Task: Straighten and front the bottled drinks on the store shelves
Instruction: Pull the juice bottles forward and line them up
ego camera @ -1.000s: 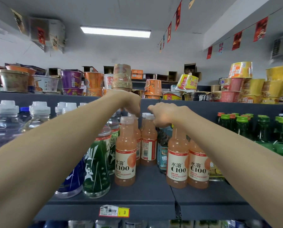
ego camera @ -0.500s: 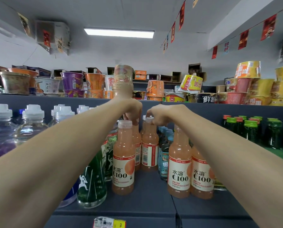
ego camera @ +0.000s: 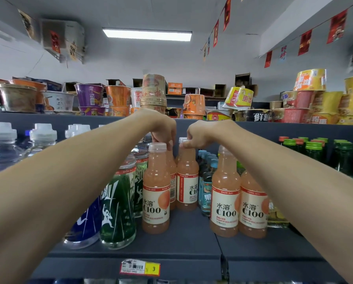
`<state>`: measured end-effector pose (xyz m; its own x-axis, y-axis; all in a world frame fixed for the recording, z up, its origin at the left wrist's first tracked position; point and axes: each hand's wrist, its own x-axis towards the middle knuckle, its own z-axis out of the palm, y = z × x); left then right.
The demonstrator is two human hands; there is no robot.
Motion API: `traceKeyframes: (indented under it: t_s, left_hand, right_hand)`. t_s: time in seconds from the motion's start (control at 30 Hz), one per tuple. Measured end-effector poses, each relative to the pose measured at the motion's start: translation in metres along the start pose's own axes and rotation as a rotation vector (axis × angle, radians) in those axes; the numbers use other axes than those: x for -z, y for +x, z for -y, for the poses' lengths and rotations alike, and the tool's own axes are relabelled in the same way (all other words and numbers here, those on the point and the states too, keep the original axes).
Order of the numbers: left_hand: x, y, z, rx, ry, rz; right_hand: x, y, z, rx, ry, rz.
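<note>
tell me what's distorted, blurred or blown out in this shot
Head view: the wide lens swells the left forearm and right forearm toward the bottom corners; the ceiling light blows out white; the ceiling-hung unit at top left is smeared, while the front C100 bottle label reads sharp.

"水溶 C100" on orange drink bottles (ego camera: 156, 201), "3" on yellow shelf tag (ego camera: 153, 269)

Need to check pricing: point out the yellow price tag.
Head view, lower centre: the yellow price tag is on the shelf edge, below the left front C100 bottle.
</note>
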<state>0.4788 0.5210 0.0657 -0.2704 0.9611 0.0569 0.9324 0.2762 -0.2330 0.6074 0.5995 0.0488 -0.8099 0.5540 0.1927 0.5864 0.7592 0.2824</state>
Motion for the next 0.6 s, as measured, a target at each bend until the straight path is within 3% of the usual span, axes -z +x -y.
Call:
traceKeyframes:
  t_s: [0.17,0.4,0.6]
  left_hand:
    - [-0.002,-0.002,0.002,-0.024,-0.009,-0.037]
    - [0.009,-0.004,-0.002,0.034,-0.122,0.046]
    - [0.008,-0.004,-0.006,0.063,-0.055,-0.035]
  right_hand:
    - [-0.001,0.000,0.002,0.025,0.089,0.063]
    - [-0.006,0.000,0.002,0.056,0.054,0.006]
    - [-0.011,0.000,-0.001,0.073,0.087,-0.042]
